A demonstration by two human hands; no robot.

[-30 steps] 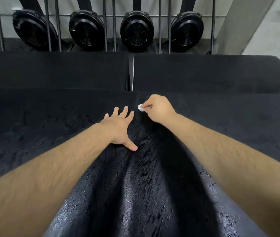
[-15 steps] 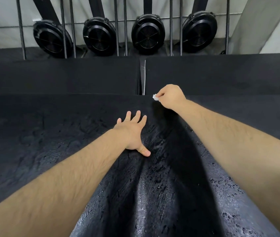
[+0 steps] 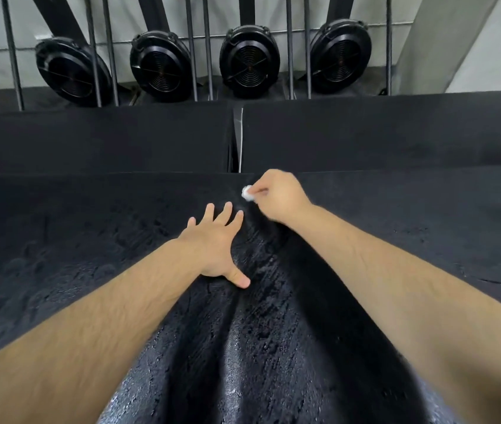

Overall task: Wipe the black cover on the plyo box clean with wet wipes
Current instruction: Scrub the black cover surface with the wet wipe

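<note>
The black cover (image 3: 68, 240) of the plyo box fills the lower view; its middle strip shines wet and its surface is cracked and rough. My left hand (image 3: 215, 243) lies flat on the cover with fingers spread, holding nothing. Near the cover's far edge, my right hand (image 3: 276, 195) is closed on a small balled white wet wipe (image 3: 247, 193), which is pressed against the cover just beyond my left fingertips.
Two more black padded boxes (image 3: 365, 133) stand behind, split by a narrow gap (image 3: 237, 139). Beyond them, vertical metal bars (image 3: 96, 56) and several round black fan-like machines (image 3: 249, 59) line a light wall.
My right hand pushed the wipe forward to the far edge, then drew it back slightly toward me. My left hand stays planted flat.
</note>
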